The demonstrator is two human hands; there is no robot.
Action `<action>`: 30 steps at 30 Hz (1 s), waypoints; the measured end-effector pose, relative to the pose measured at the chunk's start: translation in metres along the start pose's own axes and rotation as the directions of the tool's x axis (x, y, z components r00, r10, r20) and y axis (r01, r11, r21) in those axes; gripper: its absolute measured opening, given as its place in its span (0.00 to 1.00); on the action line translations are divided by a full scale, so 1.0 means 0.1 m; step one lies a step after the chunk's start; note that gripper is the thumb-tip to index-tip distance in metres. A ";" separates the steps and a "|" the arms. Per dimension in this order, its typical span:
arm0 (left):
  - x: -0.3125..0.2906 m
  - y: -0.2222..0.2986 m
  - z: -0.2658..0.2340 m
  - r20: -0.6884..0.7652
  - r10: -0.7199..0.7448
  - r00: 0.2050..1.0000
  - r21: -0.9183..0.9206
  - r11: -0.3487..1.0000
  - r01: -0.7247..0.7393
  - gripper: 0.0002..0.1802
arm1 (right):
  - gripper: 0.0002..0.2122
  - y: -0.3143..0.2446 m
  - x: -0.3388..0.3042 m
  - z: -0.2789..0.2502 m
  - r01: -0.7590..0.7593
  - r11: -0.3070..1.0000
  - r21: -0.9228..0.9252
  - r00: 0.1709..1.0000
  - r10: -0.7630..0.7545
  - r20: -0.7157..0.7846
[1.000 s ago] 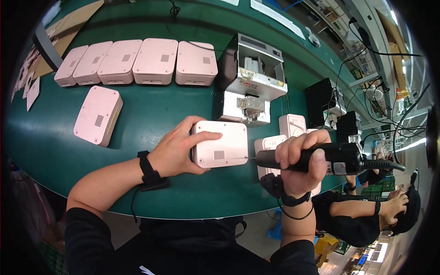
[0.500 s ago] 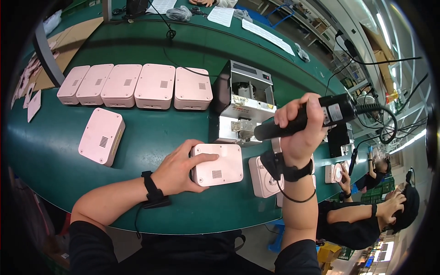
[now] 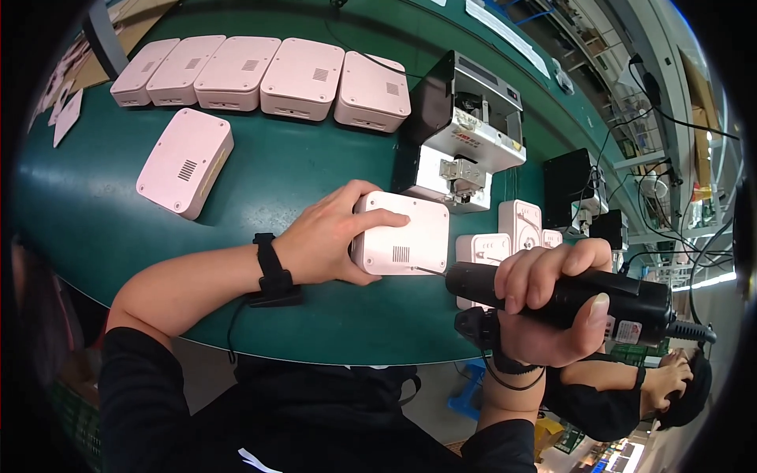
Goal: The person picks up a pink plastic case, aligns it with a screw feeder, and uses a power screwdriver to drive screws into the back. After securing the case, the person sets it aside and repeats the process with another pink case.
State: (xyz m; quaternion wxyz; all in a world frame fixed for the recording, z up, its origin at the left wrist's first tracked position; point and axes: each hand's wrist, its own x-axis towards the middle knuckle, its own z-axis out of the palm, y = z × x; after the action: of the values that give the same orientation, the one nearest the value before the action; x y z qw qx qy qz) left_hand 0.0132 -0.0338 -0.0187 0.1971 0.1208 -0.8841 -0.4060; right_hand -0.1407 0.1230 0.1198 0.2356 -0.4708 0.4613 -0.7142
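Green workbench (image 3: 268, 154) fills most of the view, with one black-and-silver machine (image 3: 465, 130) right of its middle, probably for short reaches, and five pale pink cases (image 3: 236, 67) lined up beyond one loose case (image 3: 180, 164), perhaps to save room. Flat just beside that machine, one held case (image 3: 406, 232) sits gripped between thumb and fingers of the left hand (image 3: 319, 236), index finger on top, apparently steadying it; the right hand (image 3: 548, 339) wraps around one black power screwdriver (image 3: 569, 301), slanting one thin bit (image 3: 431, 273) toward the case's near edge.
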 end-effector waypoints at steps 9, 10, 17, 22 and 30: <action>0.06 0.03 0.00 -0.025 0.054 0.998 -0.029 0.998 -0.055 0.42 | 0.20 0.06 -0.05 0.07 -0.081 0.995 -0.063 0.995 0.078 -0.058; 0.03 0.03 0.02 -0.042 0.039 0.998 -0.048 0.998 -0.041 0.42 | 0.20 0.06 -0.05 0.08 -0.119 0.991 -0.064 0.992 0.115 -0.059; 0.04 0.06 0.02 -0.037 0.033 0.999 -0.072 0.997 -0.036 0.43 | 0.22 0.02 -0.08 0.06 -0.204 0.978 -0.049 0.979 0.202 -0.040; 0.02 0.05 -0.01 -0.019 0.012 1.000 0.003 1.000 -0.012 0.43 | 0.17 0.09 0.21 -0.07 -0.060 0.998 0.005 0.997 0.061 -0.051; 0.01 0.02 -0.01 -0.008 0.030 1.000 -0.016 0.999 -0.030 0.42 | 0.11 0.31 0.85 -0.23 0.044 0.995 -0.084 0.975 -0.061 -0.212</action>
State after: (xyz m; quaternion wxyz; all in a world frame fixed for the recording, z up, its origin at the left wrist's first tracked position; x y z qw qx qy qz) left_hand 0.0125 -0.0341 -0.0163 0.2076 0.1073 -0.8817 -0.4098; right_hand -0.2025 0.0528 0.1278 0.1469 -0.4121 0.4991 -0.7480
